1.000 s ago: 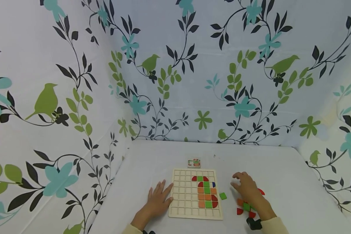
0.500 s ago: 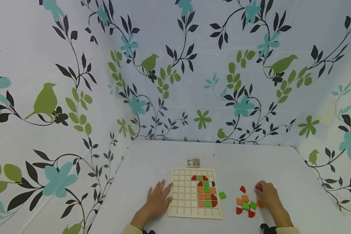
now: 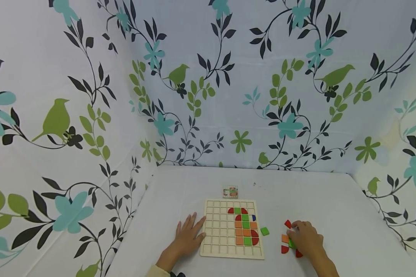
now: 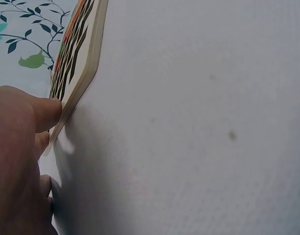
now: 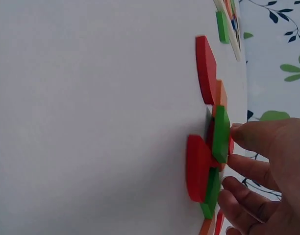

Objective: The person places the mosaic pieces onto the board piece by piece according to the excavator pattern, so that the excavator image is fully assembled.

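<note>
A square wooden grid board [image 3: 218, 234] lies on the table. Red, green, orange and blue pieces fill part of its right side. My left hand [image 3: 187, 236] lies spread at the board's left edge, its thumb [image 4: 47, 112] touching the rim. Over the loose pieces to the right is my right hand [image 3: 306, 236], covering part of them. In the right wrist view, its thumb and fingers are loosely bent, apart, beside a green square [image 5: 221, 134]. Whether they touch it, I cannot tell. A red quarter-round piece [image 3: 285, 249] and an orange square [image 3: 285, 238] lie close by.
A small pattern card [image 3: 230, 191] lies behind the board. One loose green square [image 3: 265, 231] sits just off the board's right edge. Another red piece [image 3: 287, 223] lies beyond the pile. Patterned cloth [image 3: 228, 115] hangs behind the table.
My right hand went right to a red piece at the pile's far side, then came back left over the pile's middle. The left hand and the board stayed put.
</note>
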`<state>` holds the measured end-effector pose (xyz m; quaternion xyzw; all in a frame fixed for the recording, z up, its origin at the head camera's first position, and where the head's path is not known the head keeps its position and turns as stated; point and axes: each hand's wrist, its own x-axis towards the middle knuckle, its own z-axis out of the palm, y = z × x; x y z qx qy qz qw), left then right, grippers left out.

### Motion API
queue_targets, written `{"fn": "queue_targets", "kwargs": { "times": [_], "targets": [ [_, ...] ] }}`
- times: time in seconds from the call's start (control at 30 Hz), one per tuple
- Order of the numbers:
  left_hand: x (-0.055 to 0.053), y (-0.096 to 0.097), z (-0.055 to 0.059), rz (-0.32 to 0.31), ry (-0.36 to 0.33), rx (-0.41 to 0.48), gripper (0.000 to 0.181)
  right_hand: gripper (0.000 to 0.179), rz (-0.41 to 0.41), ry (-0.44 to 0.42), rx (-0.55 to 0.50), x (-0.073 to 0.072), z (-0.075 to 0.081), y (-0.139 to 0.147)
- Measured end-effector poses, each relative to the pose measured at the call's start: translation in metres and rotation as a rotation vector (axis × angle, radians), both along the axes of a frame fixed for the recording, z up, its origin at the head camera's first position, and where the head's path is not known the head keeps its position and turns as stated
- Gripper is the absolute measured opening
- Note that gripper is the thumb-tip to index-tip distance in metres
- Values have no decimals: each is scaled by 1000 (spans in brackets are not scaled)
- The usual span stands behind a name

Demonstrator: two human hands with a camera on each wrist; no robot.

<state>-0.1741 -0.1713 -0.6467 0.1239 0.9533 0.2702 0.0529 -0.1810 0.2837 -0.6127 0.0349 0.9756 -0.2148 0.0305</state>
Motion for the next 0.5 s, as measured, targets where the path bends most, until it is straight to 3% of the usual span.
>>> {"fn": "queue_targets", "kwargs": {
  "times": [0.17, 0.3, 0.5],
  "targets": [
    [2, 1, 8, -4, -21, -4, 61, 35, 8, 20, -17, 7, 2, -9],
    [4, 2, 12, -16, -43, 7, 62, 34, -4, -23, -28, 9, 4, -8],
    [5, 3, 10, -7, -40, -1, 62, 31, -18, -64, -23, 9, 4, -3]
  ]
}}
